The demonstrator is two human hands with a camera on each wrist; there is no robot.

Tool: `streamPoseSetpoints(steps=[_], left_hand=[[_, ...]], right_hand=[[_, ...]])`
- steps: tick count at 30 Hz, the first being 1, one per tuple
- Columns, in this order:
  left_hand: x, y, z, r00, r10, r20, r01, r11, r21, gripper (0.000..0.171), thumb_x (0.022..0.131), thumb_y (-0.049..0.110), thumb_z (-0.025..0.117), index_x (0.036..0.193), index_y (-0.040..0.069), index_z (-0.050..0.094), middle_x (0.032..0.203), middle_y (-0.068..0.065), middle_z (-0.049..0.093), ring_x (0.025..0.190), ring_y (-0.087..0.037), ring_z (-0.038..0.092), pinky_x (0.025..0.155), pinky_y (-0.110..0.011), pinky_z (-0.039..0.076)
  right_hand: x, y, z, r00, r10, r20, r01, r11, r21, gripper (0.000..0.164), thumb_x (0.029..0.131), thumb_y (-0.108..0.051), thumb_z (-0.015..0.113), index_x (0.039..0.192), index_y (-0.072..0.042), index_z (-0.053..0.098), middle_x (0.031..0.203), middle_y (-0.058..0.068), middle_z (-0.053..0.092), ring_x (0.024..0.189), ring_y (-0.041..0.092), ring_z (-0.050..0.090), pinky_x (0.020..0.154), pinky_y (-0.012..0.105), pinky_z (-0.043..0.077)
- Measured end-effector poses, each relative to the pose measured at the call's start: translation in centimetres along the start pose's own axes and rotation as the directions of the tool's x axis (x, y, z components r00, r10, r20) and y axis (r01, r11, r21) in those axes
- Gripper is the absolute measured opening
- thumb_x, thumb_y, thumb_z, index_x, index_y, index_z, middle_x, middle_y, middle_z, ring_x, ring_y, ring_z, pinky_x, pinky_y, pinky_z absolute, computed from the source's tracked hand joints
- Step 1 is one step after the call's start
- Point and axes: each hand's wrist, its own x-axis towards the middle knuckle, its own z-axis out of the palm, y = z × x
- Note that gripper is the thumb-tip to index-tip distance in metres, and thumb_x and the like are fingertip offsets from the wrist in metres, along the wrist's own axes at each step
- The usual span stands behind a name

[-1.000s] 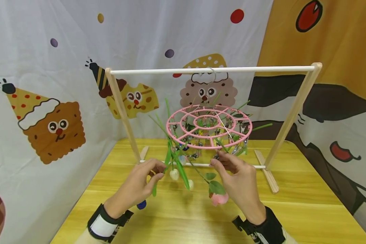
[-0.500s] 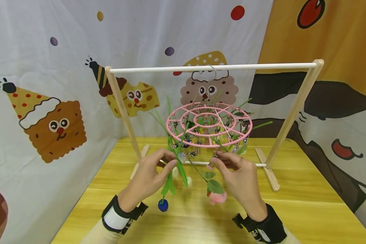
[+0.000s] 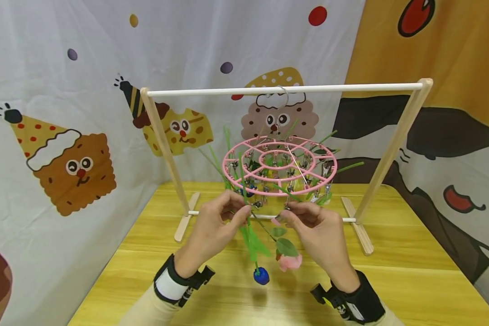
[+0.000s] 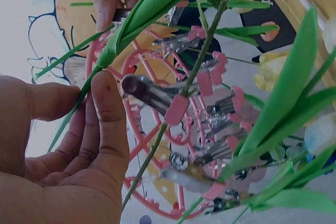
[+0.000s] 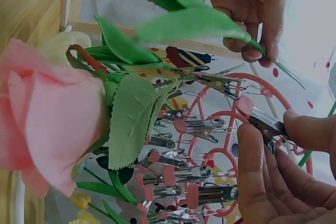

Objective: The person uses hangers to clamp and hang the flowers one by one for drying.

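Note:
My left hand (image 3: 216, 222) pinches the green stem of a blue artificial flower (image 3: 261, 275) between thumb and fingers. The flower hangs head down, its broad leaves (image 4: 152, 11) below the grip and the stem end pointing up. My right hand (image 3: 319, 235) pinches a metal clip (image 5: 262, 121) with pink tips, at the near edge of a pink round clip hanger (image 3: 280, 186). Beside that clip, a pink rose (image 3: 290, 261) hangs upside down; another clip (image 4: 157, 95) grips its stem. In the right wrist view the blue flower's stem end is close above the right hand's clip.
The hanger hangs by a wire hook (image 3: 285, 97) from the white bar (image 3: 212, 92) of a wooden stand (image 3: 395, 149). Several other flowers hang from its clips, stems sticking out sideways. A wooden table (image 3: 146, 267) lies below, a printed cloth (image 3: 187, 40) behind.
My left hand has moved right and upward with the blue flower, bringing it near the right hand. The right hand has stayed at the clip on the hanger's near edge.

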Motion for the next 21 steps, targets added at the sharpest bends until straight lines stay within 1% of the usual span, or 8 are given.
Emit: streamPoseSetpoints(steps=[3,7,8,10,13,15,18,21], left_hand=[[0.2,0.0,0.5,1.0,-0.001,0.011,0.001,0.999,-0.04,0.006,0.114,0.01,0.076,0.117,0.006,0.074,0.099,-0.009,0.081,0.079,-0.022,0.08,0.069,-0.032,0.071],[0.3,0.2,1.1,1.0,-0.009,0.021,0.011,0.997,-0.079,0.005,0.114,0.01,0.076,0.118,0.007,0.074,0.099,-0.009,0.081,0.08,-0.016,0.081,0.07,-0.042,0.073],[0.3,0.2,1.2,1.0,-0.012,0.022,0.014,0.996,-0.088,0.005,0.114,0.009,0.076,0.118,0.007,0.074,0.099,-0.009,0.081,0.08,-0.017,0.081,0.07,-0.044,0.073],[0.2,0.2,1.5,1.0,-0.019,0.022,0.021,0.995,-0.1,0.005,0.114,0.009,0.077,0.117,0.007,0.074,0.099,-0.009,0.082,0.081,-0.02,0.082,0.071,-0.043,0.073],[0.2,0.4,1.8,0.999,-0.029,0.021,0.031,0.992,-0.12,0.006,0.113,0.009,0.078,0.116,0.006,0.075,0.098,-0.01,0.083,0.081,-0.025,0.083,0.072,-0.039,0.073],[0.2,0.5,2.0,0.999,-0.037,0.022,0.04,0.99,-0.136,0.006,0.112,0.009,0.079,0.116,0.005,0.075,0.098,-0.011,0.083,0.08,-0.022,0.083,0.071,-0.035,0.072],[0.3,0.5,2.3,0.998,-0.048,0.031,0.053,0.984,-0.171,0.008,0.111,0.007,0.079,0.116,0.003,0.075,0.099,-0.013,0.084,0.081,-0.015,0.083,0.071,-0.034,0.073],[0.3,0.4,2.7,0.998,-0.056,0.034,0.062,0.98,-0.188,0.009,0.111,0.007,0.081,0.115,0.002,0.074,0.099,-0.015,0.085,0.082,-0.012,0.084,0.072,-0.034,0.073]], right_hand=[[0.1,0.0,-0.1,1.0,0.015,0.007,-0.015,1.0,0.018,0.015,0.102,-0.007,0.091,0.117,-0.004,0.088,0.105,0.012,0.09,0.084,0.004,0.084,0.079,0.019,0.07],[0.1,0.0,-0.3,1.0,0.021,0.014,-0.022,0.998,0.053,0.012,0.103,-0.005,0.09,0.114,-0.003,0.088,0.104,0.013,0.09,0.083,0.006,0.083,0.078,0.022,0.071],[0.1,0.0,-0.3,1.0,0.018,0.015,-0.019,0.998,0.067,0.01,0.103,-0.004,0.09,0.113,-0.003,0.088,0.103,0.014,0.09,0.081,0.007,0.083,0.077,0.023,0.071],[0.1,0.1,-0.3,1.0,0.01,0.013,-0.011,0.996,0.094,0.01,0.102,-0.001,0.089,0.111,-0.004,0.088,0.1,0.014,0.089,0.079,0.009,0.083,0.074,0.025,0.071],[0.2,0.2,-0.4,1.0,-0.018,0.002,0.018,0.992,0.123,0.011,0.101,0.004,0.088,0.108,-0.004,0.088,0.094,0.014,0.088,0.074,0.012,0.082,0.071,0.026,0.07],[0.2,0.3,-0.5,0.999,-0.037,-0.007,0.038,0.99,0.137,0.012,0.1,0.007,0.087,0.106,-0.004,0.088,0.091,0.014,0.087,0.073,0.012,0.081,0.071,0.026,0.07],[0.3,0.4,-0.5,0.998,-0.06,-0.016,0.062,0.986,0.155,0.013,0.1,0.01,0.086,0.104,-0.003,0.088,0.089,0.013,0.086,0.072,0.012,0.081,0.072,0.025,0.07],[0.3,0.5,-0.5,0.997,-0.069,-0.024,0.072,0.984,0.165,0.013,0.1,0.01,0.085,0.102,-0.003,0.088,0.087,0.011,0.086,0.071,0.011,0.081,0.07,0.025,0.07]])
